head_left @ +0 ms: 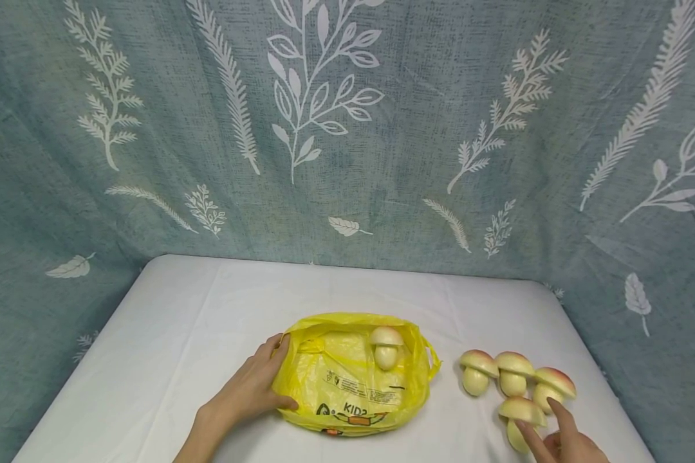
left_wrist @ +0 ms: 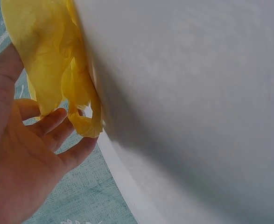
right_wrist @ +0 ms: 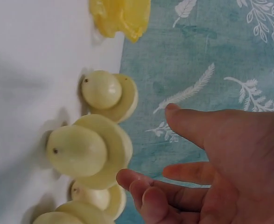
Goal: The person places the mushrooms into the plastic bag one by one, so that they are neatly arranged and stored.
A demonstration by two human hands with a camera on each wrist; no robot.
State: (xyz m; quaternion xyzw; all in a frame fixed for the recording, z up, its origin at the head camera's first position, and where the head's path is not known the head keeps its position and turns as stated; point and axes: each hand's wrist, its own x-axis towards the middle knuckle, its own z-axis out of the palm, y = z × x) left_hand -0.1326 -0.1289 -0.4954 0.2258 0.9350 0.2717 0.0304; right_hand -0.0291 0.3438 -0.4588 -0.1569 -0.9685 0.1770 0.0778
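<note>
A yellow plastic bag (head_left: 353, 373) lies with its mouth spread wide, printed lettering showing inside. One toy mushroom (head_left: 387, 347) with a pale stem and reddish cap is in it. At the bag's left side, my left hand (head_left: 255, 386) grips its edge; in the left wrist view the fingers (left_wrist: 52, 123) curl at the crumpled yellow plastic (left_wrist: 48, 60). My right hand (head_left: 567, 444) hovers by the nearest loose mushroom (head_left: 521, 411), thumb and fingers apart. In the right wrist view that hand (right_wrist: 221, 163) holds nothing, beside mushrooms (right_wrist: 80, 149).
Three more mushrooms stand in a row behind the nearest one: left (head_left: 477, 372), middle (head_left: 513, 373) and right (head_left: 553, 388). A white cloth covers the table (head_left: 237, 302). Behind it hangs a blue-green curtain (head_left: 405, 161) with white leaf prints.
</note>
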